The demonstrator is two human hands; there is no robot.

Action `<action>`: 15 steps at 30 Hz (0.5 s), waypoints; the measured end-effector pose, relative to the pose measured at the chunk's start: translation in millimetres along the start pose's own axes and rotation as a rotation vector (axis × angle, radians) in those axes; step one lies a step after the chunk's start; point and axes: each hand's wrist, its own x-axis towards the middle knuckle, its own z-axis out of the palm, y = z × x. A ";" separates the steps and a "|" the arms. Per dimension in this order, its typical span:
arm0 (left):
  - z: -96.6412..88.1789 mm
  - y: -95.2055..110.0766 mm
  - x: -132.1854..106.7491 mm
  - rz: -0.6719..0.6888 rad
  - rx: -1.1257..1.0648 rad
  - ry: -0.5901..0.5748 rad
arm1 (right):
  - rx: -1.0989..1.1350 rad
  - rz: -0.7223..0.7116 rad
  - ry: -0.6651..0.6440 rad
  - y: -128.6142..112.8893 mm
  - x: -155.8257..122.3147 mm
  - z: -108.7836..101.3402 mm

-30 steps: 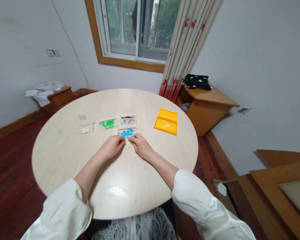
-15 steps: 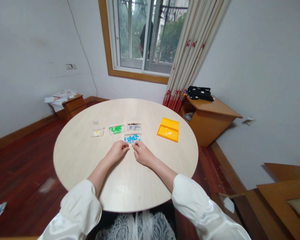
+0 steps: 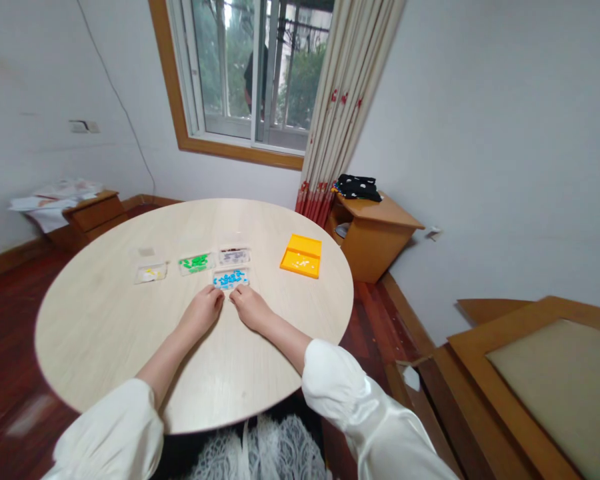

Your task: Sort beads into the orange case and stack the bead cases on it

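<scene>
My left hand [image 3: 203, 312] rests on the round table, its fingers curled together, just in front of a clear plastic box of small blue pieces [image 3: 231, 279]. Close on the other side, my right hand [image 3: 250, 307] is closed in a pinch, its fingertips by the near edge of that box. A small gap separates the two hands. Whatever lies between the fingers of either hand is too small to make out. Behind the blue pieces sit a box of green pieces [image 3: 197, 263] and a box of grey and dark pieces [image 3: 235, 256].
An open yellow case [image 3: 301, 257] with small white pieces lies to the right. On the left is a clear box with a few yellow pieces [image 3: 151, 272]. The pale round table [image 3: 100, 333] has a wooden cabinet [image 3: 375, 233] beyond it and a chair [image 3: 545, 373] at right.
My view has turned to the right, so the table and boxes appear further left. Both hands stay closed by the box of blue pieces, with little movement relative to it.
</scene>
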 end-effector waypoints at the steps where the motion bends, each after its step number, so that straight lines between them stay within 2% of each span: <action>1: 0.6 -0.7 -0.6 0.004 -0.002 0.007 | -0.020 0.000 -0.014 -0.9 0.6 -1.2; 6: -0.9 1.6 -4.4 0.002 -0.016 0.053 | -0.058 0.007 -0.064 -1.0 -1.1 -4.9; 9: -4.5 5.6 -6.6 -0.027 -0.055 0.092 | -0.031 -0.016 -0.050 6.4 -9.9 -4.0; 12: -7.8 8.2 -7.5 -0.083 -0.108 0.126 | 0.036 -0.028 0.015 24.3 -20.9 -9.8; 15: -8.7 7.6 -7.7 -0.129 -0.142 0.150 | 0.099 0.074 0.133 54.2 -25.0 -30.7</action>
